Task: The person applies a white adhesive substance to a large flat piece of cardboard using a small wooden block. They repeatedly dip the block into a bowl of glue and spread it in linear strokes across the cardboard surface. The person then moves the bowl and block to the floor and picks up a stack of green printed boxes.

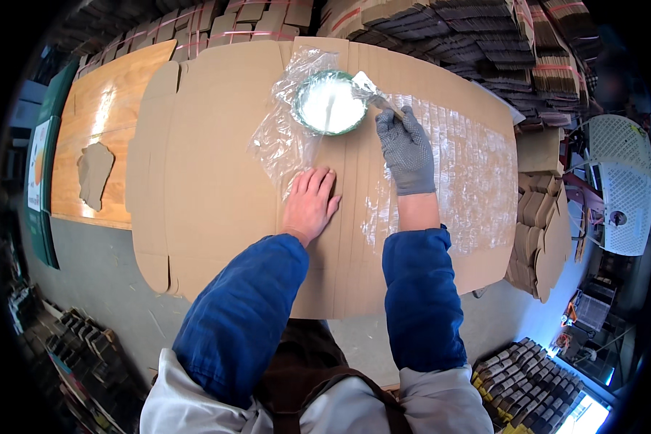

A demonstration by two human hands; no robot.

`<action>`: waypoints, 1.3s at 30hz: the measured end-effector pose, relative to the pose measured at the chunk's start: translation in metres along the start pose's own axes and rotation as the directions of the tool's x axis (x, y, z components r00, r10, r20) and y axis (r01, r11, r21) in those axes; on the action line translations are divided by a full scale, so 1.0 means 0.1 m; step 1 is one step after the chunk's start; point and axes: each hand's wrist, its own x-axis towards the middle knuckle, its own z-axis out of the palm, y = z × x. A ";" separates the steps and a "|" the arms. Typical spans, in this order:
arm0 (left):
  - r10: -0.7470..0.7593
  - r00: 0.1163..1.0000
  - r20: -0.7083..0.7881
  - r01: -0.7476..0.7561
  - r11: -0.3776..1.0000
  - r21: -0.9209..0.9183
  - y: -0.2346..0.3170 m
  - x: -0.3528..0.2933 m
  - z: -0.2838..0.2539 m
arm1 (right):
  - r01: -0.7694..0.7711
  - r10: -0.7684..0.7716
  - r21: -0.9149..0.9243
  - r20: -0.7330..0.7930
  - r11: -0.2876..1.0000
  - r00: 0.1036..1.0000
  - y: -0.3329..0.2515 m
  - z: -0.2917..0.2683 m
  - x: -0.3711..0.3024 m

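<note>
My right hand, in a grey dotted glove, grips the handle of a paint brush whose bristles are coated white. The brush is at the right rim of a round green-edged bowl filled with white paste. Under the bowl lies a crumpled sheet of clear plastic. My bare left hand rests flat, fingers stretched, on a large flattened cardboard box, just below the bowl and at the plastic's edge. White brush strokes cover much of the cardboard's right part.
A wooden table shows at the left, with a torn cardboard piece on it. Strapped cardboard stacks stand behind. On the right are more folded cardboard and a white perforated chair. Further bundles sit on the floor.
</note>
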 end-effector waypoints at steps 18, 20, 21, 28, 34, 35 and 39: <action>0.029 0.999 -0.042 -0.026 0.996 0.088 -0.03 -0.02 0.10 | 0.295 -0.256 -0.837 0.444 -0.460 0.859 0.03 0.04 -1.99; 0.032 0.999 -0.044 -0.029 0.996 0.083 -0.02 -0.02 0.13 | 0.296 -0.200 -0.799 0.453 -0.524 0.868 0.12 -0.06 -1.87; 0.036 0.999 -0.041 -0.033 0.997 0.075 0.00 -0.01 0.13 | 0.275 -0.179 -0.794 0.429 -0.542 0.885 0.14 -0.14 -1.82; 0.030 0.999 -0.024 -0.029 0.998 0.059 -0.02 -0.03 0.11 | 0.322 -0.202 -0.782 0.488 -0.534 0.849 0.19 -0.08 -1.85; 0.042 0.998 -0.047 -0.038 0.996 0.080 -0.02 0.02 0.12 | 0.237 -0.241 -0.764 0.456 -0.600 0.857 0.04 -0.34 -1.60; 0.032 0.999 -0.037 -0.029 0.997 0.075 -0.02 0.00 0.10 | 0.262 -0.234 -0.768 0.470 -0.585 0.851 0.06 -0.26 -1.63; 0.045 0.998 -0.034 -0.042 0.996 0.077 0.02 0.00 0.12 | 0.313 -0.118 -0.739 0.467 -0.596 0.877 0.08 -0.30 -1.65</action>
